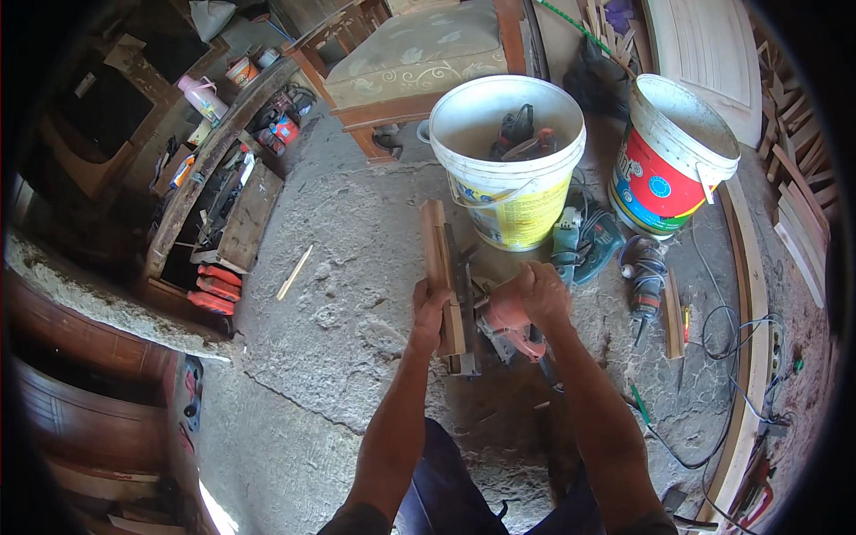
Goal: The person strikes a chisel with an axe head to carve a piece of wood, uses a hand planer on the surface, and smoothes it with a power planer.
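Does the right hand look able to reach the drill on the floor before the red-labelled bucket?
Probably yes: only floor shows between the right hand and the drill, though that hand, now on the red power tool, would first have to let go.

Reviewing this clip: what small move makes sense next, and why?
Probably slide the wooden piece gently along the red power tool: the left hand grips the wood lengthwise beside it, and the right hand is closed on the tool.

Woodworking workshop (drill (pixel 647 283), wood strips (pixel 802 234))
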The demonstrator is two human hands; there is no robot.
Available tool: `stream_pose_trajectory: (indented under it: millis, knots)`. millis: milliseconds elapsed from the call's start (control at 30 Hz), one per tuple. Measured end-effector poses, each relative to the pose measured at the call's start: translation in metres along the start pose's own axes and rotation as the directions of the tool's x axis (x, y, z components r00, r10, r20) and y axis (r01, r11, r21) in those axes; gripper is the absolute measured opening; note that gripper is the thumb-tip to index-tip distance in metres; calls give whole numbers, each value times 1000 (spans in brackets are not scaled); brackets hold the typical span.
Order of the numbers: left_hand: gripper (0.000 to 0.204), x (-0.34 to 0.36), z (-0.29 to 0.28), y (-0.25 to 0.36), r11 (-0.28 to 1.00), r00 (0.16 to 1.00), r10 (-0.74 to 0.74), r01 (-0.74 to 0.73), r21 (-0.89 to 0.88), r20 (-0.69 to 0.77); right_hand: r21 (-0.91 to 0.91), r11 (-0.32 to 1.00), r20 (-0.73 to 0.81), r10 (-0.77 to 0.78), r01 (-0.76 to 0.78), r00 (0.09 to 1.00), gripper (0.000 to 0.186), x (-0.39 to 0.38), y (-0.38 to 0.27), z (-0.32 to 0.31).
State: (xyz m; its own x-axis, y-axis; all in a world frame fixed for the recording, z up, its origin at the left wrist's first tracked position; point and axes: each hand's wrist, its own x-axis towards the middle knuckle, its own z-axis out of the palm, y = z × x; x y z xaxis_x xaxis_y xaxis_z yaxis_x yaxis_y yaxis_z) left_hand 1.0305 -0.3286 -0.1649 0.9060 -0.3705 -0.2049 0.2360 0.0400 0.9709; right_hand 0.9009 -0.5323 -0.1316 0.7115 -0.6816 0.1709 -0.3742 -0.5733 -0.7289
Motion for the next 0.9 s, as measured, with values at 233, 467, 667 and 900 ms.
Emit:
stream_pose_trajectory:
  millis: [233,467,667,900]
  knots:
    - [55,10,1,-12,982,989,143,-139,128,-21,-4,1000,-2,9,-9,1000,33,-1,-3,-1]
    - [70,13,8,-3,857,967,253,-212,470,-25,11,1000,-13,8,-7,1000,31,-4,-4,-2]
    - [71,8,13,12,834,971,237,-221,506,34,25,1000,-36,3,-2,999,30,-4,-3,-1]
    - [66,9,15,14,728,970,240,-159,667,-30,24,1000,-35,5,-4,999,29,-2,-5,-1]
